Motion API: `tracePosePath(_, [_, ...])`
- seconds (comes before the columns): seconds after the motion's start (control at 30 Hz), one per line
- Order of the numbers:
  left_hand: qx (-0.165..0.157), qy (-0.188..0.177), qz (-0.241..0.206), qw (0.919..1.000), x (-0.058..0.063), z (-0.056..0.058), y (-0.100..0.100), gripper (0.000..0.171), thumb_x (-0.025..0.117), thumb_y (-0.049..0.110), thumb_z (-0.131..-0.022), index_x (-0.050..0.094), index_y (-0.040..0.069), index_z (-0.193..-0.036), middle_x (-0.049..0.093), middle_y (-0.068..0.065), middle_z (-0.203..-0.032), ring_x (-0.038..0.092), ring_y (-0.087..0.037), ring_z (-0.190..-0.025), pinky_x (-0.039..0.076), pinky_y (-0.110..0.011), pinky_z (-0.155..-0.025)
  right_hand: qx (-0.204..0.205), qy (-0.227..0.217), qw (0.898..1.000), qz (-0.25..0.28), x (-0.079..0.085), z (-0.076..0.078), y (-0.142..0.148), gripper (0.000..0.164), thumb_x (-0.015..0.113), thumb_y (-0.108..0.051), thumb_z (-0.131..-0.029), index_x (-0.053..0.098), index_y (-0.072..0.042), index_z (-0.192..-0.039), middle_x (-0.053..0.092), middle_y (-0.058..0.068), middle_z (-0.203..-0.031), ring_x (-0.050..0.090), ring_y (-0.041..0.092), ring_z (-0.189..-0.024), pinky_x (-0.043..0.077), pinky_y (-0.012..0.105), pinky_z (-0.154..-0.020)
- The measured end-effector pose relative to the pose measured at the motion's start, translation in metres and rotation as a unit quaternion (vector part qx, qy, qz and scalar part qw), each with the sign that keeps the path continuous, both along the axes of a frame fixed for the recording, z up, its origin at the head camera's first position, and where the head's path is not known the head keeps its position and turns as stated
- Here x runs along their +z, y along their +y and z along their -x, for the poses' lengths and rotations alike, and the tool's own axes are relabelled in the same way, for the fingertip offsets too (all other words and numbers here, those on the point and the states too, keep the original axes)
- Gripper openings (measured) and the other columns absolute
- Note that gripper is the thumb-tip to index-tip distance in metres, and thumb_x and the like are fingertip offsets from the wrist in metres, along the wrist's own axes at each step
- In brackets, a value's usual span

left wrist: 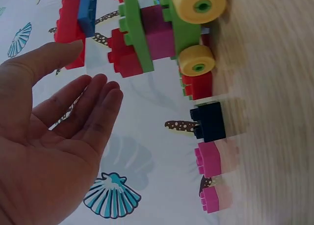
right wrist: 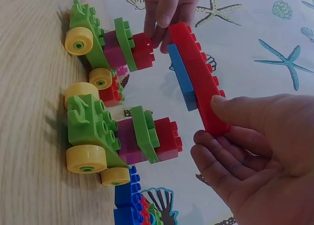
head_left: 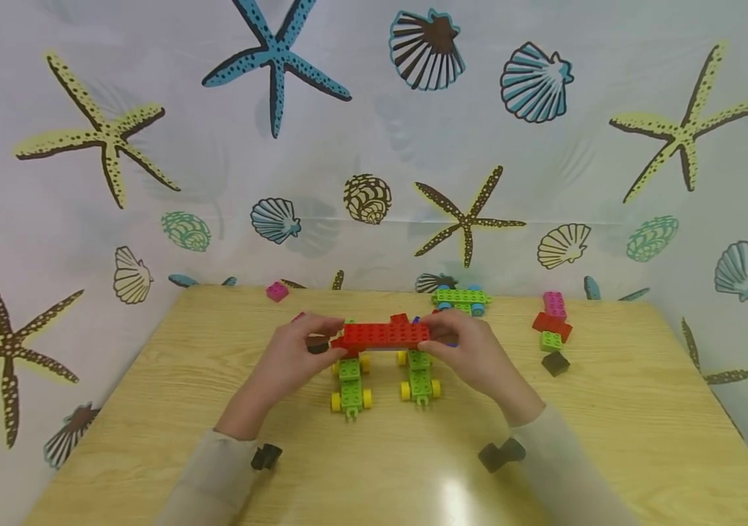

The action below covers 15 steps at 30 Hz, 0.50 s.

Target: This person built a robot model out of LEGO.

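Observation:
My right hand (right wrist: 260,151) pinches one end of a row of red building bricks (head_left: 387,335) between thumb and fingers. A blue brick (right wrist: 181,78) is fixed to the row's smooth underside. At the other end is my left hand (left wrist: 54,122), its fingers fairly straight and its thumb beside the red end; whether it touches is hard to tell. Below the row stand two green wheeled bases with yellow wheels, the left one (head_left: 350,391) and the right one (head_left: 420,387). Each bears a stack of purple, green and red bricks. The held row is apart from both stacks.
Farther back stands a green wheeled base with blue wheels (head_left: 461,296). Pink, red, green and black bricks lie to the right, among them a black brick (head_left: 555,363). A pink brick (head_left: 277,291) lies at the back left. A patterned cloth (head_left: 348,248) hangs behind the table.

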<state>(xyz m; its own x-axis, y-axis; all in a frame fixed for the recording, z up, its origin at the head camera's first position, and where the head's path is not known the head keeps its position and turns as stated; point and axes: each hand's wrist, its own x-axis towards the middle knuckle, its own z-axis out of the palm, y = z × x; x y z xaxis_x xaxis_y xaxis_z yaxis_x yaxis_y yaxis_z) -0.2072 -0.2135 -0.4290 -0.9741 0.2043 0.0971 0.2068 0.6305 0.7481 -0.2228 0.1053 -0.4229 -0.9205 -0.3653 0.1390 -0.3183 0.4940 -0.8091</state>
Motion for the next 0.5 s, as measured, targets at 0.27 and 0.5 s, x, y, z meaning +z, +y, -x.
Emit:
tracePosePath(0.27, [0.015,-0.035,0.02,0.9991,-0.012,0.004,0.0,0.046,0.08,0.018,-0.105,0.069,0.007,-0.149,0.074,-0.015,-0.146,0.073,-0.039,-0.135,0.061,-0.055,-0.115,-0.01,-0.008,1.0,-0.013,-0.001,0.001,0.0,0.037,0.08,-0.019,-0.105,0.074,-0.007,-0.14,0.079,0.009,-0.128,0.08,0.026,-0.112,0.067,0.047,-0.103])
tracePosePath(0.5, [-0.002,-0.029,0.017,0.9994,-0.012,0.006,0.0,0.038,0.079,0.011,-0.104,0.073,0.005,-0.141,0.077,-0.015,-0.14,0.077,-0.035,-0.127,0.064,-0.052,-0.111,-0.005,-0.015,1.0,-0.006,-0.002,0.001,0.002,0.036,0.081,-0.017,-0.104,0.075,-0.006,-0.138,0.079,0.009,-0.125,0.08,0.025,-0.111,0.068,0.044,-0.101])
